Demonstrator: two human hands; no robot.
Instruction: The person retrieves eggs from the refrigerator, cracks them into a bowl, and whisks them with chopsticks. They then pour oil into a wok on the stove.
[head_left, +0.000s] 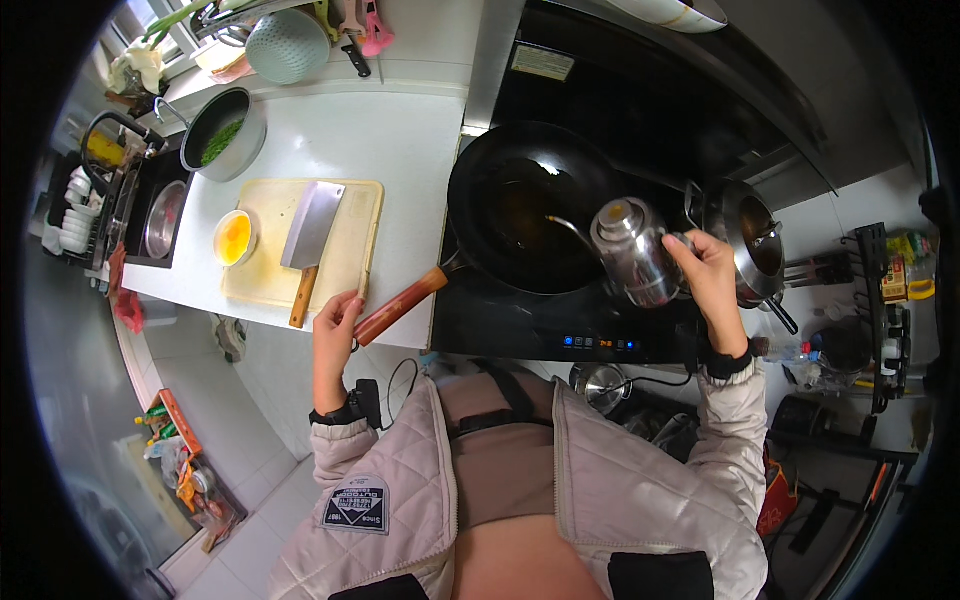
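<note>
My right hand (706, 277) grips the handle of a stainless-steel oil pot (634, 251). The pot is tilted left, and its thin spout points over a black wok (495, 187) on the cooktop. Some brownish liquid (525, 214) lies in the wok's bottom; whether any stream leaves the spout cannot be made out. My left hand (336, 326) is at the near right corner of a cream cutting board (356, 225), beside the end of the wok's wooden handle (401, 306). Its hidden fingertips leave unclear whether it holds either one. A cleaver (313, 229) lies on the board.
A small bowl of yellow egg (235, 238) sits on the board's left side. Behind it stands a pot (247, 154) with chopped greens. To the right of the black cooktop's (510, 322) wok is a lidded steel pan (731, 195). The sink (166, 221) is far left.
</note>
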